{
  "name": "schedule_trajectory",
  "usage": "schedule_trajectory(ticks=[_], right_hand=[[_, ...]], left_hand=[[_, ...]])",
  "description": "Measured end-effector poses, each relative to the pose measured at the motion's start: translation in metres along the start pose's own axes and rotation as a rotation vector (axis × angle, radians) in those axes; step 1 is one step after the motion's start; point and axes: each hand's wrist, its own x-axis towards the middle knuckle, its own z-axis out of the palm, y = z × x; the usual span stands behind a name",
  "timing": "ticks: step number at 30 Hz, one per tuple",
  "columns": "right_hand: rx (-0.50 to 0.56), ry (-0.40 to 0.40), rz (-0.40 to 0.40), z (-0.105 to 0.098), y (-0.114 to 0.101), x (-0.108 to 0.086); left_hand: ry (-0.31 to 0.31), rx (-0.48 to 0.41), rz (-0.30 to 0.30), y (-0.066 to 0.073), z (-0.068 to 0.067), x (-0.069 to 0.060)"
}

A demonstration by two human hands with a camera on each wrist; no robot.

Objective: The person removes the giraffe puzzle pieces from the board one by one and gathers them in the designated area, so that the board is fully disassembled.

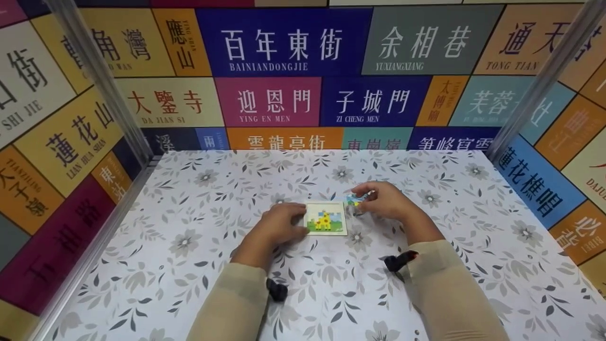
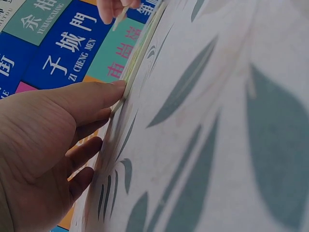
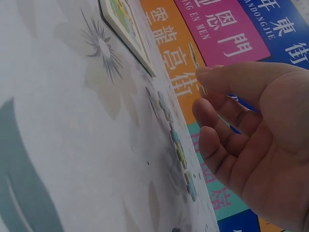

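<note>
A small cream-framed jigsaw puzzle board lies flat on the table, showing a yellow giraffe on green with some blue; its upper part is bare cream. My left hand holds the board's left edge, thumb at the near corner and a finger farther up. To the right of the board, my right hand pinches a thin puzzle piece between thumb and fingers, seen edge-on in the right wrist view. Beneath that hand lie several loose colourful puzzle pieces, partly hidden by the fingers in the head view.
A white tablecloth with grey flowers and leaves covers the table. Colourful panels with Chinese lettering rise behind and at both sides. Clear upright strips stand at the corners. Dark wrist devices stick out from both sleeves.
</note>
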Motion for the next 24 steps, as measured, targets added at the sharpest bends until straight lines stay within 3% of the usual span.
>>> schedule_trajectory(ticks=[12, 24], right_hand=[[0.045, -0.044, 0.084, 0.006, 0.017, 0.004], [-0.027, -0.041, 0.104, 0.007, 0.019, 0.006]], left_hand=[[0.008, 0.036, 0.036, -0.001, 0.0, 0.0], [-0.009, -0.001, -0.017, 0.002, 0.0, -0.001]])
